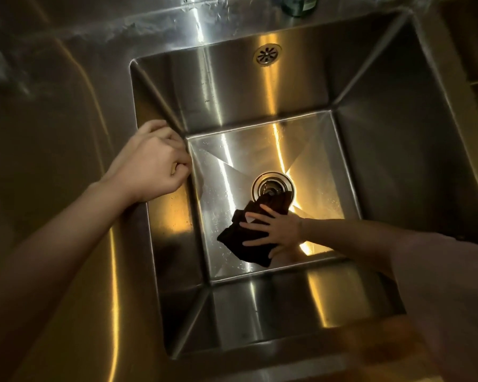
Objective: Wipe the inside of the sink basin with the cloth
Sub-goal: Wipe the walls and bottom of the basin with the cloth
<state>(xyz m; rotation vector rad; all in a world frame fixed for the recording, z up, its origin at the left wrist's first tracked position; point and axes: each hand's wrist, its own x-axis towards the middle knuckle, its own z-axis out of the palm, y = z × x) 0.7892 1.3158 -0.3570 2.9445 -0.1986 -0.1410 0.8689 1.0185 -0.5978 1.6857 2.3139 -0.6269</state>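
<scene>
Pressing down with flat, spread fingers, the right hand [279, 230] holds the dark, crumpled cloth [249, 232] against the shiny steel floor of the square sink basin [232, 172]. The fingers are straight and wide apart, not curled around the cloth, so the hand pushes it and does not pinch it. The cloth lies under the fingers and sticks out past the fingertips, toward the left wall of the basin. Its long way runs on a slant, from the round metal drain [272, 186] down toward the near wall. The top corner of the cloth touches the edge of the drain and covers a little of it. The right hand is the one working, since it is on the cloth, deep in the basin. The left hand [152, 161] is well apart from the cloth, up at the left rim of the basin, with its fingers loosely curled and nothing in them. I think it just steadies the person. Most of the bare floor lies to the left and far side of the cloth, so I guess the next push should slide that way. The walls look like they still need a wipe too. High on the far wall sits a small round overflow grate [267, 54]. A green bottle [300, 5] stands on the steel counter behind the basin.
</scene>
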